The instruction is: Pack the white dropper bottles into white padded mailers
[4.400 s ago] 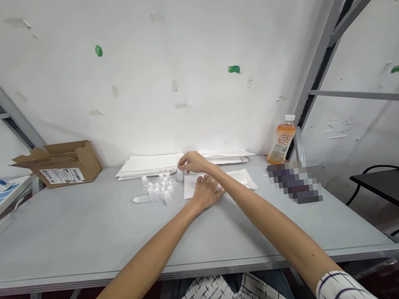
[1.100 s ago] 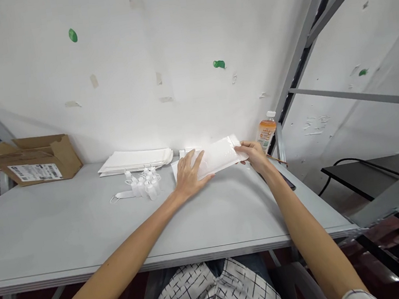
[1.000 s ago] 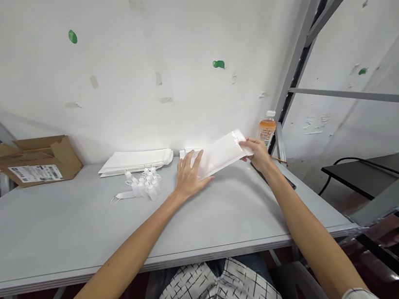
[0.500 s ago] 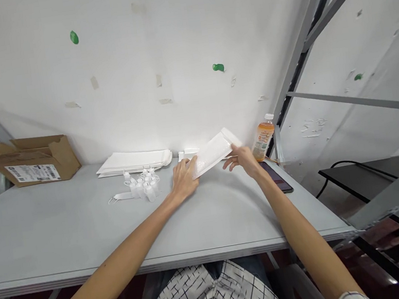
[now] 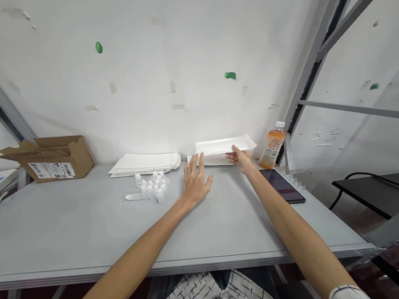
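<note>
The white padded envelope (image 5: 225, 144) sits at the back of the grey table (image 5: 85, 233), close to the wall, lifted level over a few more envelopes lying flat beneath it. Your right hand (image 5: 239, 156) grips its near edge — thumb on top, fingers curled under. Your left hand (image 5: 195, 183) lies flat on the table just beside the envelope's left end, fingers spread and loose, holding nothing; whether the fingertips touch the lower envelopes is hard to tell.

Just left of that hand stands a cluster of small white bottles (image 5: 154, 187), with a white face mask (image 5: 131, 197) lying beside them. Behind the bottles, a stack of white envelopes (image 5: 145, 162) rests flat against the wall. To your right, an orange drink bottle (image 5: 273, 145) stands upright near the metal post, and a dark tablet (image 5: 283, 191) lies flat near your right forearm. A cardboard box (image 5: 51, 158) sits open — well apart, at the far left.
</note>
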Demonstrator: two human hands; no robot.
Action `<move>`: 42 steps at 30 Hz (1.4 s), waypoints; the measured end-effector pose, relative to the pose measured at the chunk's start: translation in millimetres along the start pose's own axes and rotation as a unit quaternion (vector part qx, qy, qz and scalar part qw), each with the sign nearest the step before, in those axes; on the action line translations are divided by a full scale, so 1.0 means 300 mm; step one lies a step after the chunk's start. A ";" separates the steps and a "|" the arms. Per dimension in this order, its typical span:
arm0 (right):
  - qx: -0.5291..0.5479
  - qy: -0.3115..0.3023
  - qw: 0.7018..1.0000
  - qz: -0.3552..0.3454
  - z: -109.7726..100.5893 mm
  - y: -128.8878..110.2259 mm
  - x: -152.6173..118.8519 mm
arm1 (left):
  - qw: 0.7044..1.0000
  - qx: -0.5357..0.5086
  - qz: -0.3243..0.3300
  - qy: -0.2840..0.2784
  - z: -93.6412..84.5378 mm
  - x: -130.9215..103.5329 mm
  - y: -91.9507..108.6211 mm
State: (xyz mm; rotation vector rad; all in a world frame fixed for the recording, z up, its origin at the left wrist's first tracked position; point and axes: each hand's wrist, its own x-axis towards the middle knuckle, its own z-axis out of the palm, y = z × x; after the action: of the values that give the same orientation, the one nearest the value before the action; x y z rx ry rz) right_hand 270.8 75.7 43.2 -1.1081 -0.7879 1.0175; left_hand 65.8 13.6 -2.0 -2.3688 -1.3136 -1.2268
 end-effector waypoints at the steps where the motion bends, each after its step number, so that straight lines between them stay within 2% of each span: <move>1: -0.003 0.001 1.000 0.011 0.010 0.012 0.008 | 1.000 -0.004 0.000 -0.003 -0.003 -0.001 0.006; 4: -0.009 0.002 1.000 0.028 0.019 0.042 0.013 | 1.000 -0.012 0.003 -0.009 -0.039 0.016 0.022; 7: -0.042 -0.018 0.997 0.058 -0.015 0.051 -0.002 | 1.000 -0.012 0.005 0.020 -0.141 0.079 -0.001; 9: -0.090 -0.051 0.992 0.069 -0.057 0.044 -0.019 | 0.999 -0.001 -0.005 0.044 -0.237 0.143 -0.068; 11: -0.140 -0.077 0.985 0.066 -0.102 0.031 -0.040 | 0.999 0.027 -0.031 0.026 -0.330 0.208 -0.180; 13: -0.177 -0.107 0.977 0.048 -0.138 0.019 -0.063 | 0.994 0.064 -0.080 -0.038 -0.398 0.257 -0.321; 14: -0.191 -0.121 0.973 0.037 -0.151 0.015 -0.074 | 0.987 0.087 -0.102 -0.088 -0.418 0.273 -0.393; 17: -0.215 -0.148 0.965 0.006 -0.161 0.015 -0.100 | 0.934 0.129 -0.163 -0.289 -0.434 0.286 -0.576; 19: -0.221 -0.163 0.961 -0.008 -0.152 0.019 -0.111 | 0.890 0.136 -0.204 -0.383 -0.423 0.275 -0.656; 22: -0.230 -0.198 0.953 -0.017 -0.136 0.024 -0.123 | 0.862 0.139 -0.221 -0.435 -0.403 0.254 -0.728; 27: -0.240 -0.237 0.941 -0.028 -0.135 0.022 -0.128 | 0.872 0.114 -0.208 -0.429 -0.385 0.237 -0.787; 30: -0.243 -0.232 0.941 -0.030 -0.139 0.023 -0.124 | 0.879 0.111 -0.209 -0.414 -0.382 0.234 -0.798; 35: -0.248 -0.227 0.941 -0.038 -0.140 0.023 -0.128 | 0.880 0.113 -0.187 -0.423 -0.379 0.223 -0.802; 39: -0.236 -0.229 0.943 -0.053 -0.140 0.024 -0.129 | 0.905 0.088 -0.188 -0.371 -0.384 0.207 -0.793; 42: -0.217 -0.215 0.950 -0.069 -0.142 0.022 -0.120 | 0.923 0.109 -0.186 -0.320 -0.392 0.206 -0.771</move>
State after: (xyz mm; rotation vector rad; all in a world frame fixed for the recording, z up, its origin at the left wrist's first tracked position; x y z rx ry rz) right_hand 294.7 28.4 24.2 -1.1918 -1.4748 1.0053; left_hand -162.9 132.8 66.3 -2.5134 -2.0334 -0.3027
